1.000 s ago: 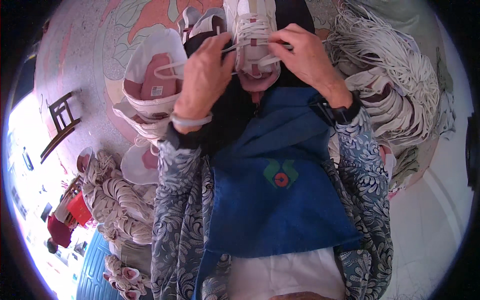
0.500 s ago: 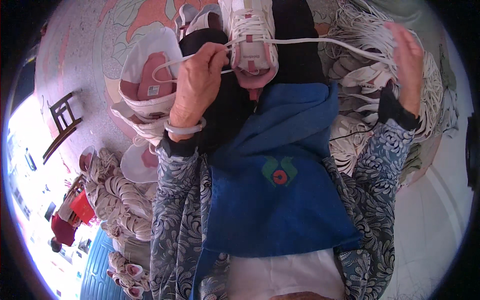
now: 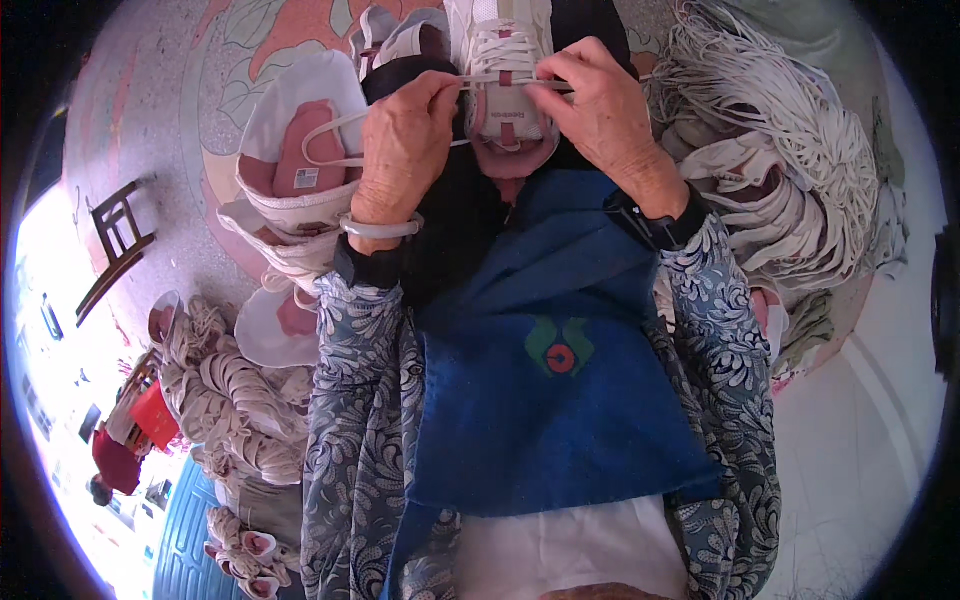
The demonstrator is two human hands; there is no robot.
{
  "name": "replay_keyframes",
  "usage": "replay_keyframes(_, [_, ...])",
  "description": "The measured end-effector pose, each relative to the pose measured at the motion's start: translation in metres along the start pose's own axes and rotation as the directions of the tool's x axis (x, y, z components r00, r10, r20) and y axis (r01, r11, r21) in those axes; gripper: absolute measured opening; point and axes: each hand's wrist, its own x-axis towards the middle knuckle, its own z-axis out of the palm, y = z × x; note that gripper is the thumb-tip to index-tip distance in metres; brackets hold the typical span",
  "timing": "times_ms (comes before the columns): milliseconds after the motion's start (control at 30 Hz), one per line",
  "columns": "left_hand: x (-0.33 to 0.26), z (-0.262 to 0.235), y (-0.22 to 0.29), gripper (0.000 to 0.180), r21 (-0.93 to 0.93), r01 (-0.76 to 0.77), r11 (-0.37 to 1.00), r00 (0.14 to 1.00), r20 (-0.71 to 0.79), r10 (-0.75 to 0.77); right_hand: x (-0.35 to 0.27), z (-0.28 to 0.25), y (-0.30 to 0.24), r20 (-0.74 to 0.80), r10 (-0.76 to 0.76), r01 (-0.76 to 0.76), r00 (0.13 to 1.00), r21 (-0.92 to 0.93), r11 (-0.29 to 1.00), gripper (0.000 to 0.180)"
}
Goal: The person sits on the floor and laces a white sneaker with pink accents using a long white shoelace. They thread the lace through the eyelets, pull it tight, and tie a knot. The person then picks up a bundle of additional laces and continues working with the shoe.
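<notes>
With our left hand (image 3: 405,140) and right hand (image 3: 606,118) each pinching the flat off-white fabric lace (image 3: 484,78), we would do well to draw it untwisted and evenly taut across the cream-and-pink sneaker (image 3: 506,103) at the frame's upper centre.

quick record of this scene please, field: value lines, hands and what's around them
left hand: pinching a pale lace, loop trailing to its left
right hand: fingertips on lace at the shoe's right side
shoe: white and pink, between the hands, partly laced
left side: stacked white-and-pink shoe uppers
right side: large heap of pale laces
clothing: blue apron, patterned sleeves
</notes>
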Motion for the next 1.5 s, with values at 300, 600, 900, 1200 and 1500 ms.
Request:
replay_keyframes(300, [0.011, 0.006, -0.006, 0.015, 0.004, -0.173, 0.985, 0.982, -0.075, 0.173, 0.009, 0.003, -0.011, 0.146, -0.047, 0.058, 0.988, -0.074, 0.996, 0.012])
replay_keyframes(600, [0.015, 0.013, -0.026, 0.011, 0.101, -0.299, 0.949, 0.942, -0.127, 0.311, 0.011, -0.021, -0.004, 0.358, 0.012, -0.045, 0.934, 0.085, 0.995, 0.014])
replay_keyframes(900, [0.016, 0.017, -0.032, 0.014, 0.107, -0.305, 0.946, 0.941, -0.118, 0.317, 0.022, -0.012, -0.016, 0.363, 0.011, -0.003, 0.932, -0.023, 1.000, 0.016])
replay_keyframes(1200, [0.012, 0.018, -0.030, 0.014, 0.170, -0.296, 0.940, 0.940, -0.123, 0.318, 0.017, -0.028, 0.011, 0.251, -0.438, 0.500, 0.863, -0.309, 0.809, 0.013])
replay_keyframes(1500, [0.007, 0.012, -0.021, 0.014, 0.302, -0.248, 0.921, 0.958, -0.066, 0.279, -0.006, -0.027, 0.024, 0.086, -0.213, 0.219, 0.973, -0.071, 0.973, 0.012])
